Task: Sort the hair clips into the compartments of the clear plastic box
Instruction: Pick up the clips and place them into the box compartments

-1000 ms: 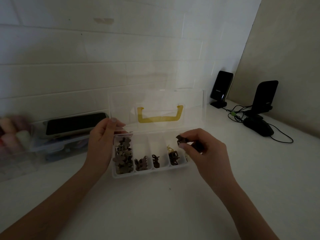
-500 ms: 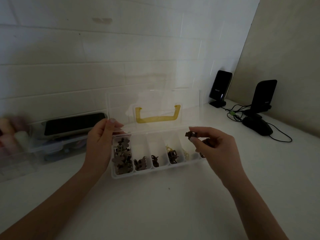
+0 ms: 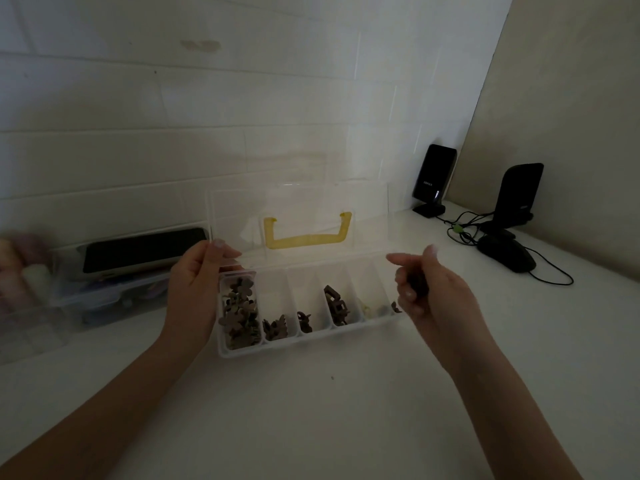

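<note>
The clear plastic box (image 3: 294,345) sits open on the white table, its lid with a yellow handle (image 3: 308,237) standing upright. My left hand (image 3: 197,289) grips the box's left end, thumb on the lid corner. Brown flower clips (image 3: 240,313) fill the leftmost compartment. A few small clips (image 3: 275,327) lie in the second, one dark clip (image 3: 304,322) in the third, dark square clips (image 3: 337,306) in the fourth, and a pale clip (image 3: 367,310) in the fifth. My right hand (image 3: 426,292) hovers over the right end, lower fingers curled round a dark clip (image 3: 417,284).
Another clear storage box (image 3: 114,296) with a dark flat case (image 3: 142,249) on top stands at the left against the wall, blurred items beside it. Two black speakers (image 3: 433,178) (image 3: 519,195), a black mouse (image 3: 505,258) and cables occupy the back right corner.
The dark clip pinched at my right fingertips is gone from them and a dark clip now lies in the fourth compartment. My right hand has shifted right; the left hand stayed.
</note>
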